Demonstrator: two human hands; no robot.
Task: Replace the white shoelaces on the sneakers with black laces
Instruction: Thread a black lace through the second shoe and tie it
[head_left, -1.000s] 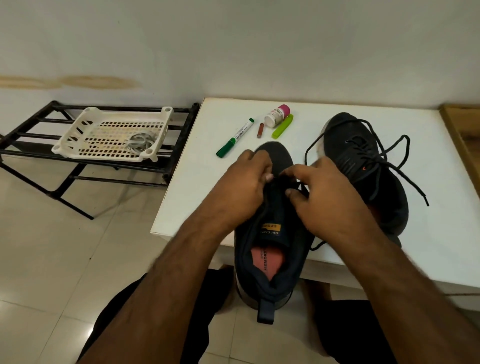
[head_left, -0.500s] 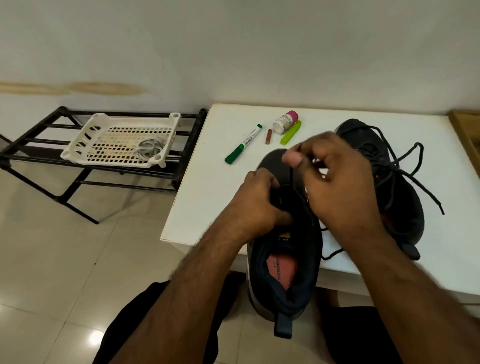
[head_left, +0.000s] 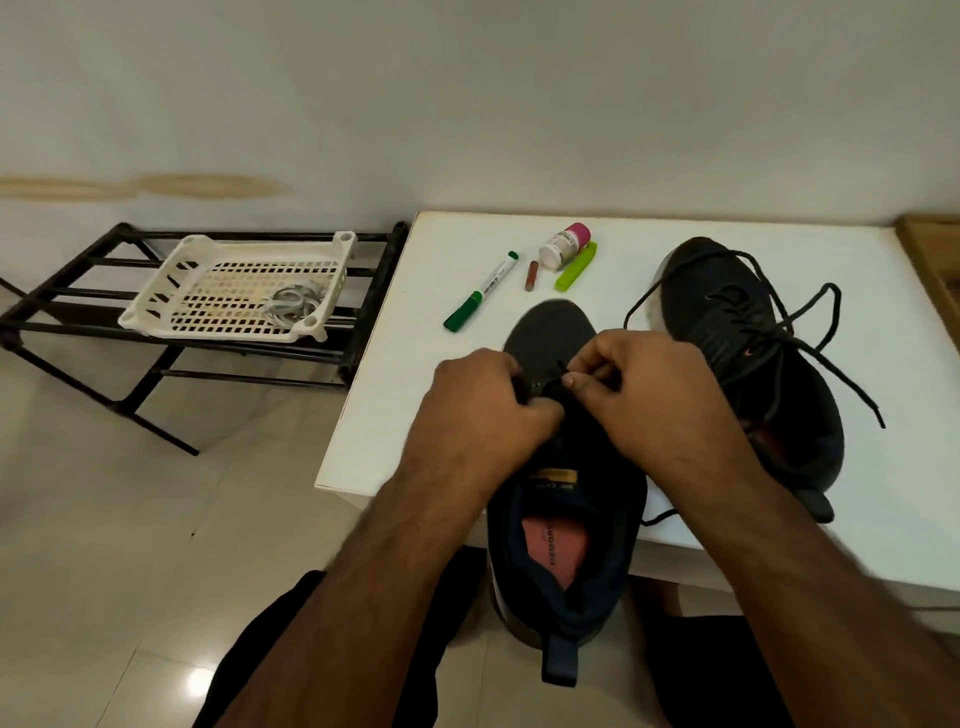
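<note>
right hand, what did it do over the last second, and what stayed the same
The right hand rose above the near shoe half a second ago, drawing the black lace up, then came back down to the eyelets, where it pinches the lace end. The left hand kept its grip on the shoe's upper. The far shoe, marker and basket did not move.

On the pink insole (head_left: 558, 540) inside the near sneaker (head_left: 566, 519), printed letters are running along its length; only the start, "MEMOR", is showing clearly enough to read. A yellow tag (head_left: 556, 476) on the tongue is carrying small dark letters, but they are too blurred to read. The green marker (head_left: 480, 292) and the small white bottle (head_left: 561, 247) are also bearing print, which is too small to make out.
</note>
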